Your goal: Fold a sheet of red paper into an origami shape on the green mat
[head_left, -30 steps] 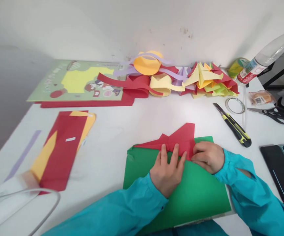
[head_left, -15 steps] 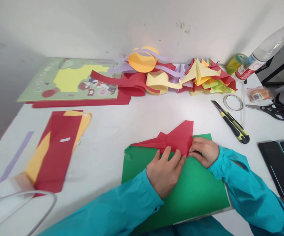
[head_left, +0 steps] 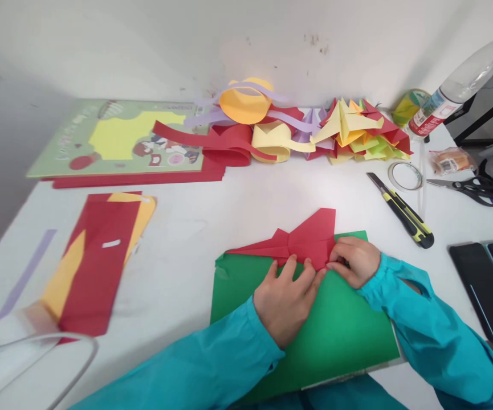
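A red folded paper plane [head_left: 310, 236] lies over the far edge of a green sheet [head_left: 340, 336], its narrow nose to the left. My left hand [head_left: 286, 299] rests with fingers spread, the fingertips pressing on the plane's near edge. At the plane's right end, my right hand [head_left: 355, 261] has thumb and finger pinched on its lower corner. The fingers partly hide that corner. The green sheet lies under both hands, its far left corner crumpled.
Paper planes [head_left: 349, 128] and looped paper shapes [head_left: 246, 105] line the wall. On the right are a utility knife [head_left: 402, 210], tape roll [head_left: 406, 175], scissors [head_left: 471, 187], bottle [head_left: 455, 85] and phones [head_left: 483, 290]. Red paper [head_left: 105, 250] and a lilac strip [head_left: 28, 273] lie left.
Both hands stay almost where they were on the red paper plane, with only a slight shift of the fingers. The camera view has moved a little.
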`<state>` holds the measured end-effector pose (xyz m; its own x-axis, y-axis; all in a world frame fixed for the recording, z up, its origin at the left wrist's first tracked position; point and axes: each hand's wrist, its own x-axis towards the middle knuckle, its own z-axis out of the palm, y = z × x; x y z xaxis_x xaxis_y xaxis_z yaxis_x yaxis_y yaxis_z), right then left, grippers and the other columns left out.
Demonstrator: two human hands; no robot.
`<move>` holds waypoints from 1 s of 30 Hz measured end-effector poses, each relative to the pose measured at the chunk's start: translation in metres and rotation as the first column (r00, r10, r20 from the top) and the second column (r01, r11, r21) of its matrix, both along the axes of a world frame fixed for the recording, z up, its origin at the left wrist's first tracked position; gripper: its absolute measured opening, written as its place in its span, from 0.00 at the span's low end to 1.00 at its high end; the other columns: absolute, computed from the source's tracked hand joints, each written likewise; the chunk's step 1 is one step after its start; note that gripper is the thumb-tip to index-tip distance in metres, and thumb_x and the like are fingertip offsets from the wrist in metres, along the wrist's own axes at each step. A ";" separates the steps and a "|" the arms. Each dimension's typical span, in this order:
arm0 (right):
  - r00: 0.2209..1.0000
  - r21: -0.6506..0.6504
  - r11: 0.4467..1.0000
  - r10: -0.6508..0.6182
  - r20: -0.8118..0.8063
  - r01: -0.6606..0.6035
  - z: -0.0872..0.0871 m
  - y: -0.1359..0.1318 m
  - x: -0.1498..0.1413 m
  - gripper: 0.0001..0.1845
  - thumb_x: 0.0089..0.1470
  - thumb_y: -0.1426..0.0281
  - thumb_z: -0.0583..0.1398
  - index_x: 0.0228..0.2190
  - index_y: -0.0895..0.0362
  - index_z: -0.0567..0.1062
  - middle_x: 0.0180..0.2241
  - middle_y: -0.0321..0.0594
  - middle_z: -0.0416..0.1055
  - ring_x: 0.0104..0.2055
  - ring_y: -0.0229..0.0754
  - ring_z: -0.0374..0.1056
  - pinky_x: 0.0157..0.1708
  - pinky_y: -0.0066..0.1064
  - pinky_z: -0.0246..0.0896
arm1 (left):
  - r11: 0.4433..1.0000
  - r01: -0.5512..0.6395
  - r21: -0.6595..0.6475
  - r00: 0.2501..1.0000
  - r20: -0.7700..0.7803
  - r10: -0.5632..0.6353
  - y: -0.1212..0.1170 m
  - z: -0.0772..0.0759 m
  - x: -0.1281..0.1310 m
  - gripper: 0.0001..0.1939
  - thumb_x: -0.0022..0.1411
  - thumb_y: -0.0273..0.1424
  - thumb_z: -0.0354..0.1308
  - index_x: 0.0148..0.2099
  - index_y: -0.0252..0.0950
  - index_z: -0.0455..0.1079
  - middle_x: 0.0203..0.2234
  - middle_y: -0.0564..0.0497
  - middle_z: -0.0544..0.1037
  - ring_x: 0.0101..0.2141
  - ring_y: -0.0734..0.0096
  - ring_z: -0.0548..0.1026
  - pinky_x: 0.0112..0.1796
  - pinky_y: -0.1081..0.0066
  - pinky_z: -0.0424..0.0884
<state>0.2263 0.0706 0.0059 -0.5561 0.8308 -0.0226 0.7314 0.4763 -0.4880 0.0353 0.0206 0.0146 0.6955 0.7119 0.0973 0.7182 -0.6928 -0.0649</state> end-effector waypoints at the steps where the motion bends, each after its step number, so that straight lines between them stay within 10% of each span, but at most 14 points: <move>1: 1.000 -0.028 0.999 -0.022 0.008 0.022 0.001 0.001 0.001 0.04 0.44 0.72 0.61 0.21 0.58 0.71 0.21 0.36 0.65 0.24 0.36 0.60 0.25 0.27 0.55 | 1.000 -0.001 0.000 1.000 0.000 0.001 0.000 0.000 0.000 0.20 0.61 0.27 0.45 0.54 0.42 0.63 0.45 0.46 0.71 0.44 0.50 0.69 0.36 0.52 0.69; 11: 0.957 -0.495 0.839 -0.286 -0.045 0.227 0.013 0.011 0.020 0.09 0.45 0.75 0.58 0.32 0.57 0.74 0.22 0.34 0.74 0.23 0.36 0.69 0.26 0.26 0.64 | 1.000 0.006 -0.021 1.000 -0.022 -0.007 0.000 0.000 0.000 0.19 0.61 0.27 0.46 0.53 0.42 0.64 0.45 0.45 0.71 0.44 0.50 0.69 0.36 0.52 0.70; 25: 0.974 -0.305 0.931 -0.153 0.169 0.199 0.018 0.012 0.014 0.04 0.44 0.69 0.62 0.24 0.55 0.78 0.21 0.34 0.72 0.22 0.34 0.64 0.23 0.25 0.56 | 0.999 0.033 0.032 0.999 -0.021 -0.032 0.001 0.000 0.001 0.19 0.59 0.26 0.47 0.52 0.41 0.65 0.44 0.46 0.73 0.42 0.49 0.70 0.34 0.52 0.71; 30: 0.958 -0.292 0.927 -0.171 0.232 0.236 0.017 0.012 0.010 0.03 0.43 0.70 0.62 0.22 0.54 0.77 0.21 0.33 0.72 0.21 0.34 0.64 0.23 0.25 0.55 | 0.992 0.078 0.102 0.996 -0.055 -0.073 -0.002 -0.008 0.000 0.19 0.59 0.27 0.46 0.51 0.43 0.67 0.58 0.50 0.59 0.42 0.45 0.69 0.32 0.49 0.70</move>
